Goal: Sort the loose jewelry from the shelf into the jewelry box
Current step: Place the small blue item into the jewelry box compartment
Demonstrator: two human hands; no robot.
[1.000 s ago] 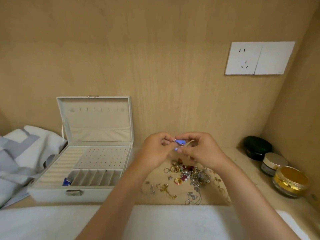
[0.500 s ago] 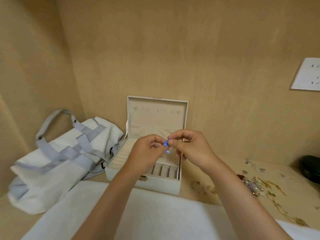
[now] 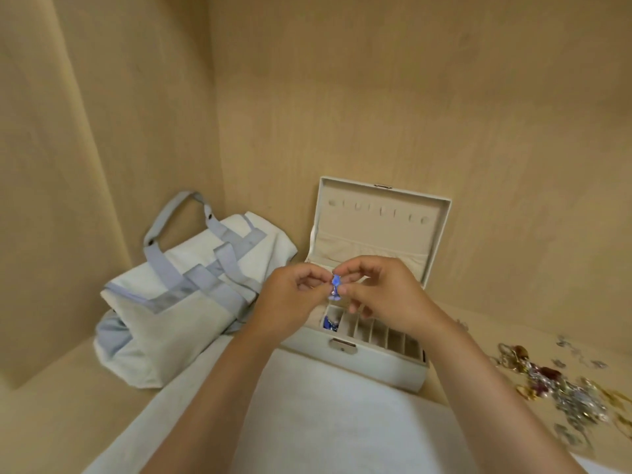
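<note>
Holding position over an open jewelry box (image 3: 379, 366), head view: left hand (image 3: 290, 299) and right hand (image 3: 386, 295) meet fingertip to fingertip, both pinched on one small blue jewelry piece (image 3: 335, 286), which hangs between them above the box's front row of compartments. Grip, left: thumb and forefinger closed on the blue piece. Grip, right: thumb and forefinger closed on the same piece, the other fingers curled. Box: cream, rectangular, lid upright against the back wall of the shelf (image 3: 51, 415), metal clasp at the front; the front row is divided into narrow slots, and the leftmost slot holds another blue item (image 3: 330, 323), its kind too small to tell. The rear part of the tray is hidden behind the hands. Loose jewelry pile (image 3: 561, 388): gold, silver and dark red pieces, tangled, lying on the shelf to the right of the box and apart from it, with a few stray bits scattered around. Cloth bag (image 3: 178, 302): pale with grey-blue straps, slumped in the left corner just beside the box. White cloth (image 3: 325, 422): spread along the near edge, under both forearms.
</note>
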